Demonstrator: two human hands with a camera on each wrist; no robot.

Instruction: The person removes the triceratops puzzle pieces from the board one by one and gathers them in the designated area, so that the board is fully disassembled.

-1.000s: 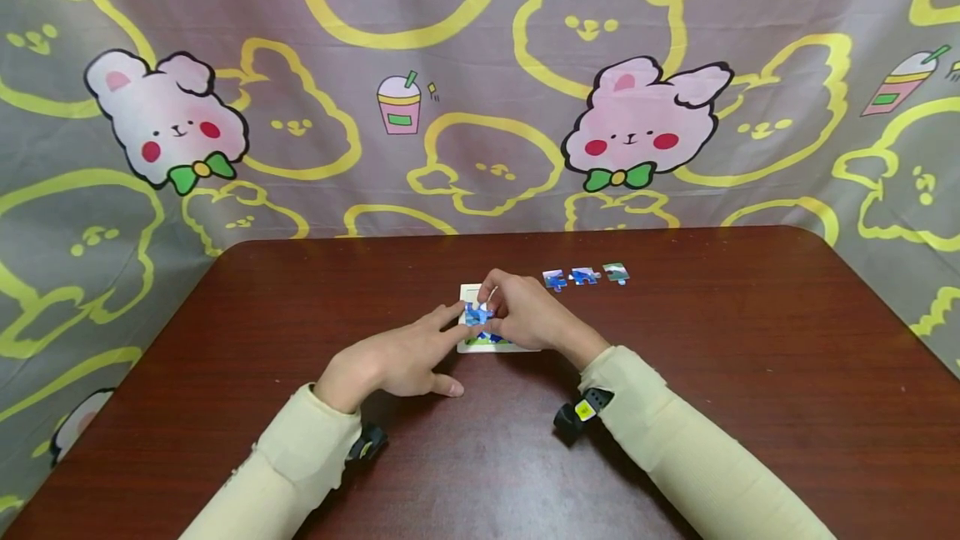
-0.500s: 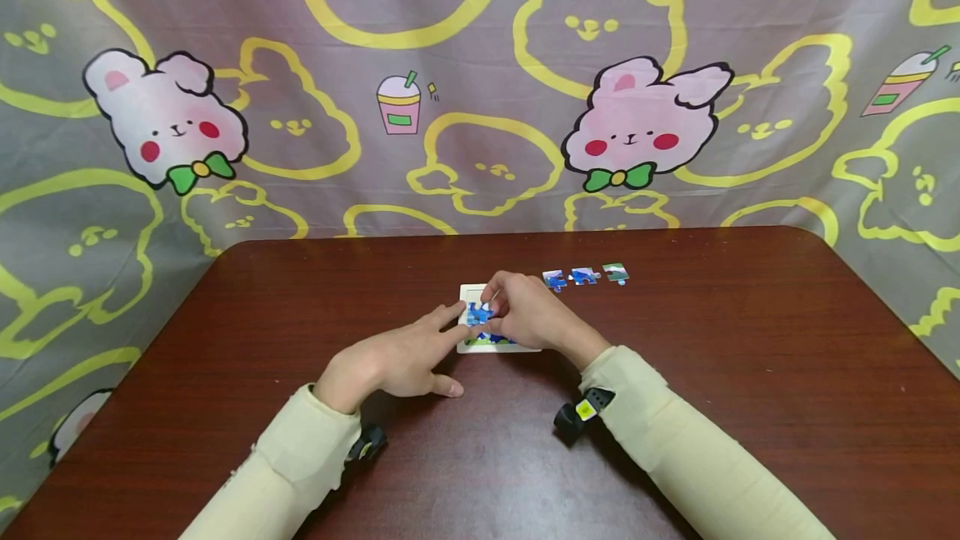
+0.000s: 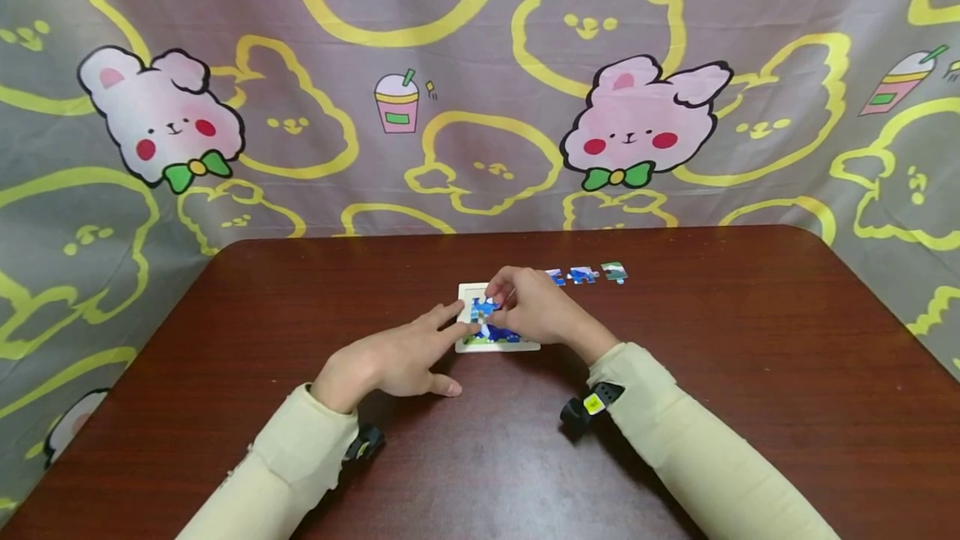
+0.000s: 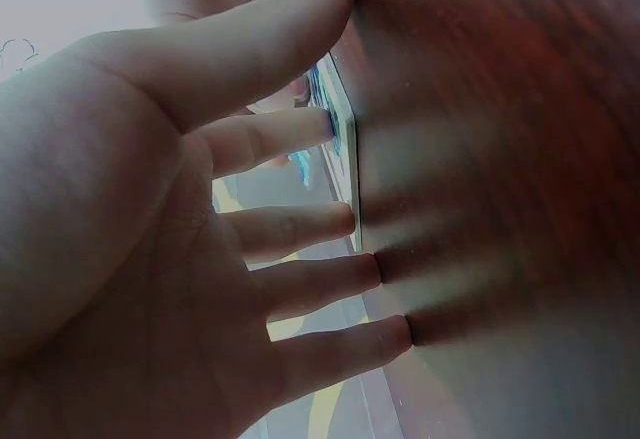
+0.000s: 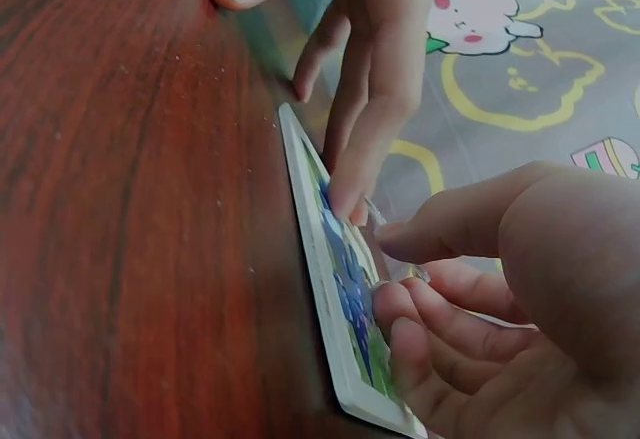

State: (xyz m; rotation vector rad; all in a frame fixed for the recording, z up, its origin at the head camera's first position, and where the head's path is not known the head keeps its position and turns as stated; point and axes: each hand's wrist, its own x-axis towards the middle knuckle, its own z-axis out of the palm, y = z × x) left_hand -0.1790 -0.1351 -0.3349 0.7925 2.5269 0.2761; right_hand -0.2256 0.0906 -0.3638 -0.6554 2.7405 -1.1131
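Note:
A small jigsaw board with a white frame (image 3: 498, 348) lies on the table, its lower part covered by a blue and green picture (image 3: 501, 334). My right hand (image 3: 538, 307) pinches a blue jigsaw piece (image 3: 484, 305) between thumb and fingers, tilted close over the board's upper left. The right wrist view shows that piece only as a thin edge (image 5: 374, 211). My left hand (image 3: 390, 357) rests with its fingers spread, index fingertip on the board and another at its left edge. In the left wrist view the fingers (image 4: 300, 234) look straight.
Beyond my right hand, three loose jigsaw pieces lie in a row: a blue one (image 3: 555, 277) partly hidden by the hand, a blue and pink one (image 3: 582, 275), and a green one (image 3: 613, 272). A patterned curtain (image 3: 480, 90) hangs behind the dark wooden table (image 3: 750, 340).
My right hand has shifted slightly away from me, and the pinched jigsaw piece has moved a little up and right over the board, uncovering more picture below. My left hand has stayed in place.

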